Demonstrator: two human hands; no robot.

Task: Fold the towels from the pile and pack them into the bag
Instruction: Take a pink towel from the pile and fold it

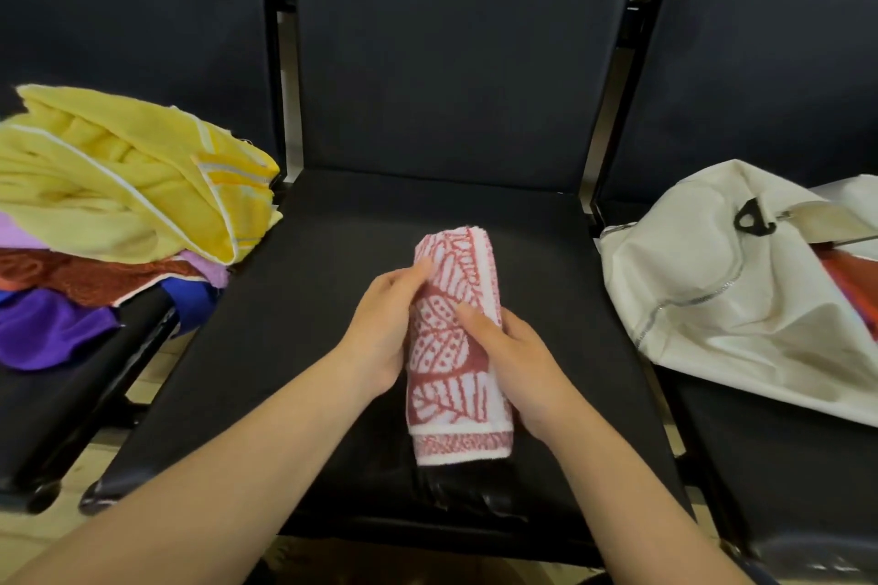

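A red-and-white leaf-patterned towel [453, 399], folded into a narrow long bundle, lies lengthwise on the middle black seat [332, 252]. My left hand [385, 328] grips its left side, thumb on top near the far end. My right hand [518, 371] clasps its right side, fingers across the top. The pile of towels [109, 204] sits on the left seat, a yellow one on top, purple, rust and blue ones beneath. The white bag [722, 299] lies on the right seat, its opening facing right, with orange-red cloth [855, 290] showing inside.
Three dark padded chairs stand side by side, with metal frames between them. Light wooden floor shows in the gaps under the seats. The bag carries a black plastic clip [753, 216] on a grey strap.
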